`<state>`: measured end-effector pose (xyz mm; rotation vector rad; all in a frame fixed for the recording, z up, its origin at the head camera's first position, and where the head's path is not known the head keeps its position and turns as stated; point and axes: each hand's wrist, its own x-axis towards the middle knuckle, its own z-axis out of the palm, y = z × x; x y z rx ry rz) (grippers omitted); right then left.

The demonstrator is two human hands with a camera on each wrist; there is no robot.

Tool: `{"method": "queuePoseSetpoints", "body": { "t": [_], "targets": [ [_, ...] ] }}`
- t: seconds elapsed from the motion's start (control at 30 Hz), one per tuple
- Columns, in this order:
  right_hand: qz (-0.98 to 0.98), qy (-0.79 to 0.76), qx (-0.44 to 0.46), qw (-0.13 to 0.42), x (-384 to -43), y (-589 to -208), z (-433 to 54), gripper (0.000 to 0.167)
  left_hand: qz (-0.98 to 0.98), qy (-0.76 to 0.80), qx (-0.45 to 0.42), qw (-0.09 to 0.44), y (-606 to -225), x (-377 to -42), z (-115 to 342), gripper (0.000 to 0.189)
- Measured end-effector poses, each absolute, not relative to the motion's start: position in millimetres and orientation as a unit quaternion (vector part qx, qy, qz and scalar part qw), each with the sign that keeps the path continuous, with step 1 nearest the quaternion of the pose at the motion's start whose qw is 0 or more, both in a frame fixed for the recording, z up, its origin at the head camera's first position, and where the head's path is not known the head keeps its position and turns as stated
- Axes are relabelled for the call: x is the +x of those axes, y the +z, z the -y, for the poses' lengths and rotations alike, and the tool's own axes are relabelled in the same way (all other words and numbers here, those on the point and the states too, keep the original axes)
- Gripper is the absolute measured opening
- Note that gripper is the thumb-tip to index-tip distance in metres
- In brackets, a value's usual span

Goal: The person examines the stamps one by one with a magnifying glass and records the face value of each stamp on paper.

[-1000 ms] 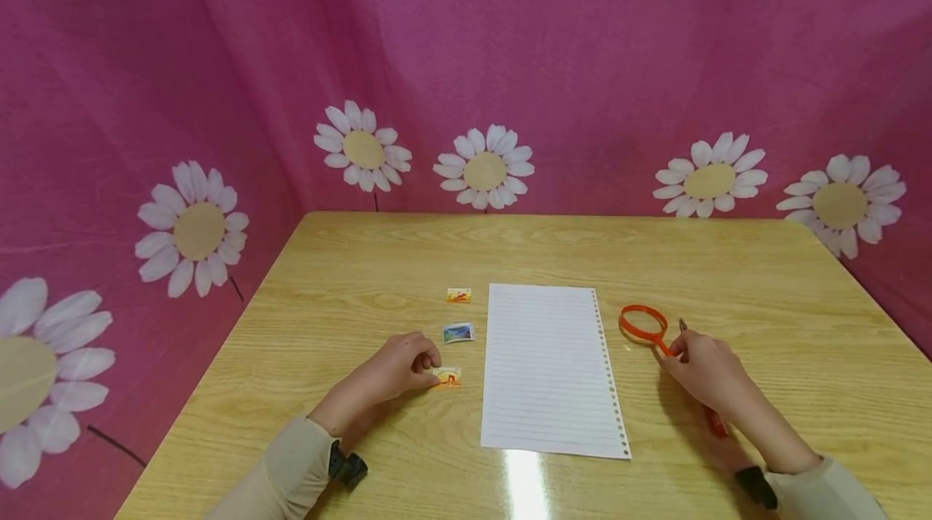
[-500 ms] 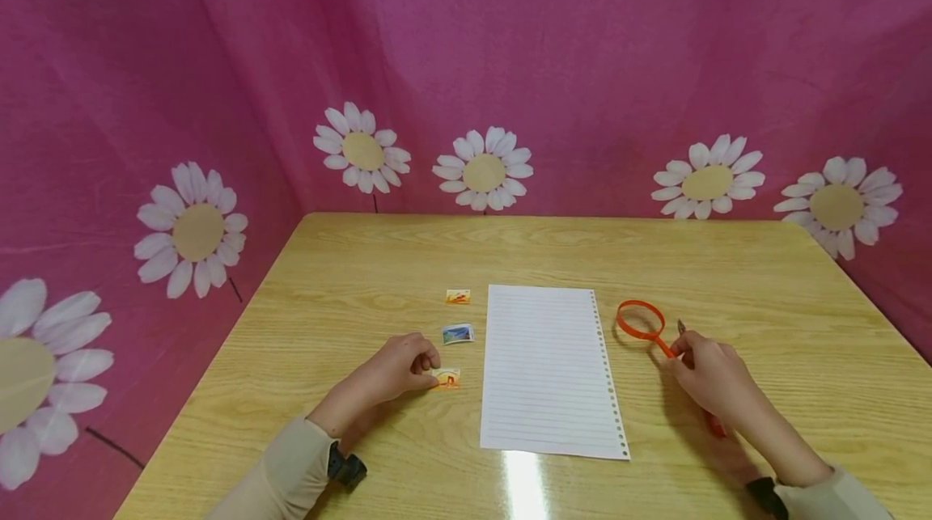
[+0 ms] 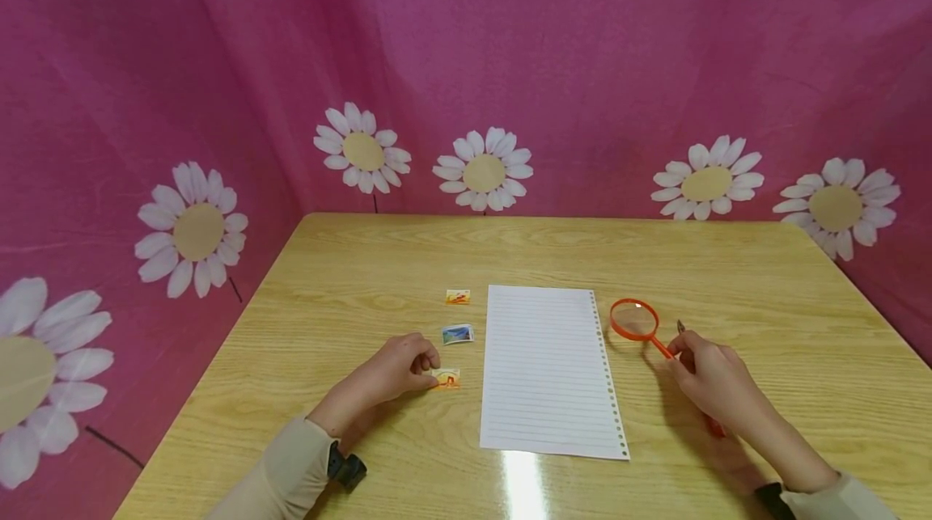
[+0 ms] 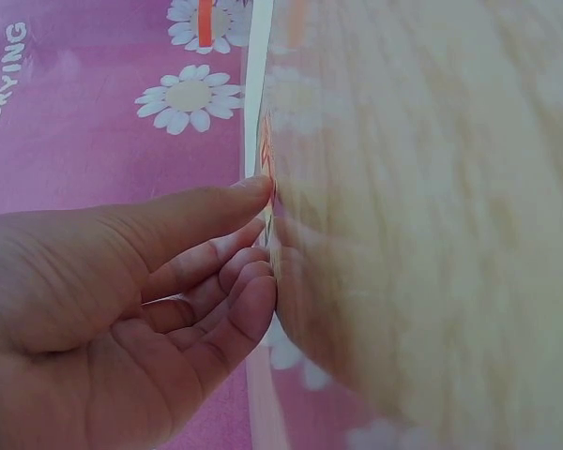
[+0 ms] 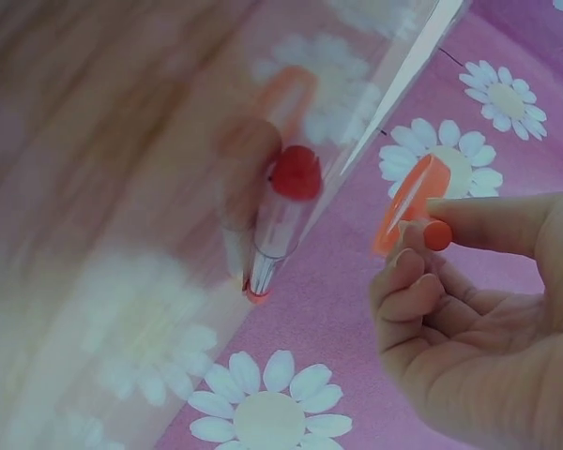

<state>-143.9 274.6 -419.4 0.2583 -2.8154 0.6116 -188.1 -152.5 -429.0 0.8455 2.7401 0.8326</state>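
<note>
The magnifying glass (image 3: 634,319) is orange-red on rim and handle alike. The near picture card (image 3: 448,379) is yellow with an orange-red design; the far picture card (image 3: 458,297) pairs yellow with red; the middle picture card (image 3: 458,334) shows blue and green inside a white border. The sheet of paper (image 3: 549,370) is white, ruled with fine lines, a row of holes dotting its right side. At right, the pen (image 5: 283,220) has a red end and a clear barrel. The counter (image 3: 364,261) is yellowish wood-grain. The cloth (image 3: 582,59) is magenta, printed with white daisies (image 3: 484,172) centred in pale yellow. Both sleeves (image 3: 294,451) are beige.
</note>
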Motion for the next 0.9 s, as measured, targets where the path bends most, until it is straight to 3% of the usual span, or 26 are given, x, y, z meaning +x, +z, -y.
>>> {"method": "queuePoseSetpoints", "body": {
  "t": [0.63, 0.9],
  "targets": [
    [0.938, 0.186, 0.192, 0.219, -144.3, -426.8, -277.0, 0.024, -0.917, 0.273, 0.277, 0.083, -429.9, -190.9, 153.1, 0.016],
    [0.931, 0.172, 0.229, 0.225, -143.0, -425.5, -276.1, 0.026, -0.916, 0.275, 0.277, 0.089, -431.3, -190.4, 153.0, 0.016]
  ]
}}
